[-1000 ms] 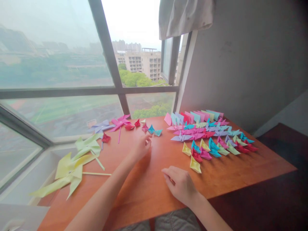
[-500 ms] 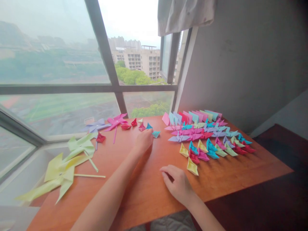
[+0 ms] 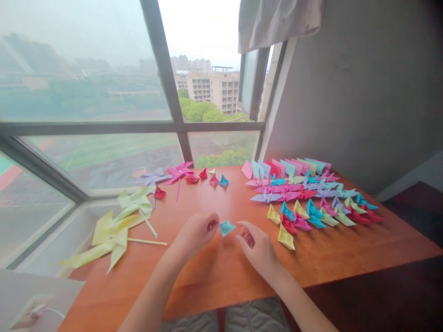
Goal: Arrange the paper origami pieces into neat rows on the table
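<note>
A light-blue folded paper boat [image 3: 227, 228] is held by its left tip, pinched between the fingers of my left hand [image 3: 199, 234], over the middle of the table. My right hand [image 3: 258, 249] is close to the boat's right tip, thumb and forefinger apart with a small gap to the paper. Beyond my hands are a darker blue paper boat [image 3: 224, 180] and a pink one [image 3: 214, 180]. To the right of my right hand, a yellow paper boat [image 3: 286, 237] lies nearest among several rows of boats.
Paper pinwheels lie along the left: yellow [image 3: 112, 237], green [image 3: 134, 203], purple [image 3: 154, 176] and magenta [image 3: 180, 172]. Red boats [image 3: 203, 174] sit by the window. Folded paper cranes [image 3: 266, 197] and upright coloured pieces [image 3: 247, 169] fill the right rear of the wooden table [image 3: 332, 253].
My left hand has drawn back toward me from the far side, bringing the light-blue boat. My right hand now has its fingers apart beside it. The view has shifted slightly left.
</note>
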### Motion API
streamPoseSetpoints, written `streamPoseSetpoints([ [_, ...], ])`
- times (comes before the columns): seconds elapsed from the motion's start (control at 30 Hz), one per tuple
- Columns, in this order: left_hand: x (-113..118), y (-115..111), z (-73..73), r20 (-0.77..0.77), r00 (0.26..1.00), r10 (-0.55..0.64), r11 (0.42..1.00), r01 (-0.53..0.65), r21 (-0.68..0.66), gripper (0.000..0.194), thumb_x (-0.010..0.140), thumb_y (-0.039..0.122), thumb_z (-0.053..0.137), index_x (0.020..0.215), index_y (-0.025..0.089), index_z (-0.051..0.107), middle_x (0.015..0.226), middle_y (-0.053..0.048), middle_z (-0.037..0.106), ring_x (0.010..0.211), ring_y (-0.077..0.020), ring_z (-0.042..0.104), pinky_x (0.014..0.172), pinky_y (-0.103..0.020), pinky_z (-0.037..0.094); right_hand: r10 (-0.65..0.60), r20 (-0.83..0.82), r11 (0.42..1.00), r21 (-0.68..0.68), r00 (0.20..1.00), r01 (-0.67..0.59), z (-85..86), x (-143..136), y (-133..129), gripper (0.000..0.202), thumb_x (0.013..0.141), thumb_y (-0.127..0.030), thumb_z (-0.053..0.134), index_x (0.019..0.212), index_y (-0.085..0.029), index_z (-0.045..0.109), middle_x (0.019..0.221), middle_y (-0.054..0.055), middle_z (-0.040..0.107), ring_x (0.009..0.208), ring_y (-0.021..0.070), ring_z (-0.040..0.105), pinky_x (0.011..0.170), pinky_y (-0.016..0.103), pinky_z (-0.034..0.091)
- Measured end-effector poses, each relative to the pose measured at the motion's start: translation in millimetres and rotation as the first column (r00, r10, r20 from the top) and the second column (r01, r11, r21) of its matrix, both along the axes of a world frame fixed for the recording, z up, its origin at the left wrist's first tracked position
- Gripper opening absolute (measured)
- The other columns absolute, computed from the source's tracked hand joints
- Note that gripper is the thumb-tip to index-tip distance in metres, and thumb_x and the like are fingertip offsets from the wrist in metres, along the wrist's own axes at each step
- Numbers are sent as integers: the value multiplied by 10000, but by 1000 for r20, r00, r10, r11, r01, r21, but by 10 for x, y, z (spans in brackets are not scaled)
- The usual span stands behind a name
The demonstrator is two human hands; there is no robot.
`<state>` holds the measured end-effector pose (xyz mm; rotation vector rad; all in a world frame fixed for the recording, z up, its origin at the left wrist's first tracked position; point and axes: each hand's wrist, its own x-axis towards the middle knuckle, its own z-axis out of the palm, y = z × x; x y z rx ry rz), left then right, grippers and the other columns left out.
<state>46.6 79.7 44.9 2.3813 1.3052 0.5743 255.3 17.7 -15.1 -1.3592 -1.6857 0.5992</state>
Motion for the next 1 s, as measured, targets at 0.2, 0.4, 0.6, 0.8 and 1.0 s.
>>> streamPoseSetpoints([
  [0.2, -50, -378, -99, 209, 976, 67, 989, -36, -147, 125, 847, 230, 549, 809, 193, 662, 703, -6, 680, 604, -130, 560, 576, -223, 399, 79, 94, 991, 101, 992, -89, 97, -118, -104, 148, 934, -252, 525, 893, -201, 658, 763, 18, 651, 659, 128, 596, 633, 233, 473],
  [0.4, -154, -571, -349, 355, 910, 216, 960, -132, -247, 217, 885, 342, 531, 908, 186, 680, 722, -20, 684, 624, -155, 585, 580, -240, 449, -67, 109, 960, 277, 992, 34, 276, 209, -323, 160, 947, -266, 504, 919, -204, 649, 741, 24, 665, 616, 128, 609, 609, 233, 498],
  [0.6, -176, -660, -474, 300, 932, 204, 968, -147, -203, 201, 873, 306, 526, 924, 197, 687, 821, -52, 725, 715, -188, 633, 667, -277, 491, -524, 183, 818, 379, 832, 432, 216, 1047, -622, 216, 909, -410, 574, 888, -200, 621, 678, 21, 690, 595, 152, 659, 609, 236, 506],
  [0.8, -155, -650, -433, 260, 949, 179, 974, -134, -182, 201, 876, 290, 512, 904, 199, 689, 819, -51, 727, 710, -186, 634, 663, -274, 483, -596, 414, 801, 367, 688, 473, -115, 1537, -789, 306, 942, -457, 492, 875, -196, 635, 740, 53, 708, 609, 165, 656, 579, 249, 460],
  [1.0, -159, -657, -410, 258, 948, 184, 973, -140, -182, 210, 869, 311, 520, 880, 206, 701, 820, -58, 732, 714, -195, 642, 645, -270, 488, -564, 557, 826, 384, 609, 413, -226, 1497, -705, 309, 946, -420, 464, 814, -206, 644, 699, 48, 660, 635, 168, 614, 572, 263, 397],
])
